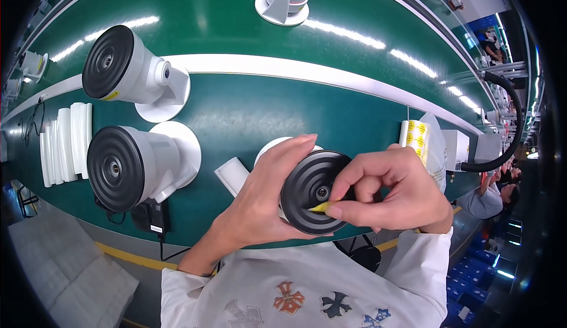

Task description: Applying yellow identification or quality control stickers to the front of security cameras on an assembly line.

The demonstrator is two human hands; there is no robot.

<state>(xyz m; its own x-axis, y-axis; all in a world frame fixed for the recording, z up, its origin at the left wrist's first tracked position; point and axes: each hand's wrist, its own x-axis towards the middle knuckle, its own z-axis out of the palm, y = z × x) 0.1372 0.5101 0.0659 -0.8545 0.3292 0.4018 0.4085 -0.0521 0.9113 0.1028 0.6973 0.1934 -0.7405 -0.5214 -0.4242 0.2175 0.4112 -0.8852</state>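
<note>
In front of my chest, my left hand (260, 195) wraps round a white camera whose round black ringed front (298, 177) has a small lens in its middle. The camera's front faces up toward me, and its body is mostly hidden by my fingers. My right hand (398, 189) pinches a small yellow sticker (320, 207) between thumb and forefinger, just over the black front beside the lens. Whether the sticker touches the front, I cannot tell. A white cylinder (232, 176) lies on the green bench, left of my left hand.
Two similar cameras (159, 160) (139, 71) stand at left, with a black power adapter (155, 216) by the nearer one. Farther left lie several white tubes (68, 142). A yellow sticker roll (417, 136) and clear plastic bag (436, 145) sit at right. Another camera (286, 0) stands beyond the white divider (260, 65).
</note>
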